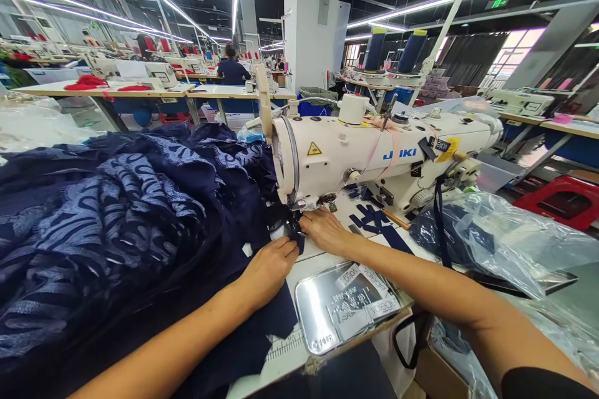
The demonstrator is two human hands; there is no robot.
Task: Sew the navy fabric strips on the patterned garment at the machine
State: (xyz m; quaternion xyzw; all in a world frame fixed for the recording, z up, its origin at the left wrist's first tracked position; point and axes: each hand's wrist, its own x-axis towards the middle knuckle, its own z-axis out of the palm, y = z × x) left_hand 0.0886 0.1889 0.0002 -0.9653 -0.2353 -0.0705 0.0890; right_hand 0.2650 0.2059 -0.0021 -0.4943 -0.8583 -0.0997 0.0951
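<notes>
Lying mostly to the left, the dark blue cloth [140,230] is nearer the left hand [271,264], whose bent fingers [286,247] touch it by the sewing machine [337,149]. The right hand [327,230] bends there too; I can't tell if either pinches.

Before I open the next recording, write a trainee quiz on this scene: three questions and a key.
1. True or false: the right hand rests on top of the sewing machine.
2. What shape is the yellow warning sign on the sewing machine? A. round B. triangular C. square
3. Fill in: in the picture, the heap of patterned fabric lies to the ____ of the sewing machine.

Key: 1. False, it is down near the needle end. 2. B. 3. left.
</notes>
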